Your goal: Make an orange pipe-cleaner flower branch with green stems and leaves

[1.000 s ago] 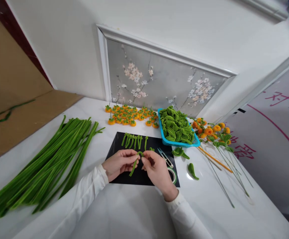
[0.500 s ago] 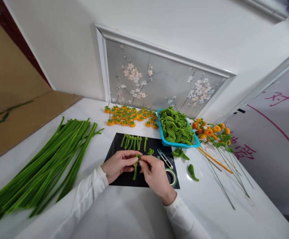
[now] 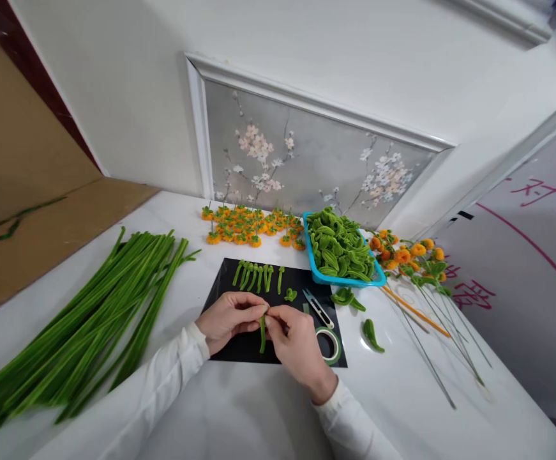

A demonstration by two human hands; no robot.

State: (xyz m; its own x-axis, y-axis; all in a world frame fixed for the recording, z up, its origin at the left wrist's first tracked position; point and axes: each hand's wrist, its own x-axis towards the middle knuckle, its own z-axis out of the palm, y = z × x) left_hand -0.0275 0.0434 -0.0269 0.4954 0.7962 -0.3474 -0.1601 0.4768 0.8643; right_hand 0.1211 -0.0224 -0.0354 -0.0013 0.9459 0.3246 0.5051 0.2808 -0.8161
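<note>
Over the black mat (image 3: 244, 350), my left hand (image 3: 232, 319) and my right hand (image 3: 297, 342) meet fingertip to fingertip. Both are closed on a short green pipe cleaner (image 3: 262, 335), whose free end hangs down between them; its top is hidden by the fingers. Behind the hands, several short green pipe-cleaner pieces with bent tops (image 3: 258, 276) lie in a row on the mat. A small looped green piece (image 3: 290, 294) rests just beyond my right hand. To its right lie thread snips (image 3: 319, 309) and a roll of green tape (image 3: 338, 348).
Long green pipe cleaners (image 3: 90, 319) spread over the left of the white table (image 3: 258, 409). Orange pipe-cleaner flowers (image 3: 240, 239) stand near the wall. A blue basket (image 3: 349, 280) holds green leaves (image 3: 335, 246). Stemmed orange flowers (image 3: 402, 255) and a loose leaf (image 3: 372, 336) lie to the right.
The curled top of the pipe cleaner, visible before, is now covered by my fingertips. My right hand's fingers have drawn in closer to the left. The view has shifted slightly.
</note>
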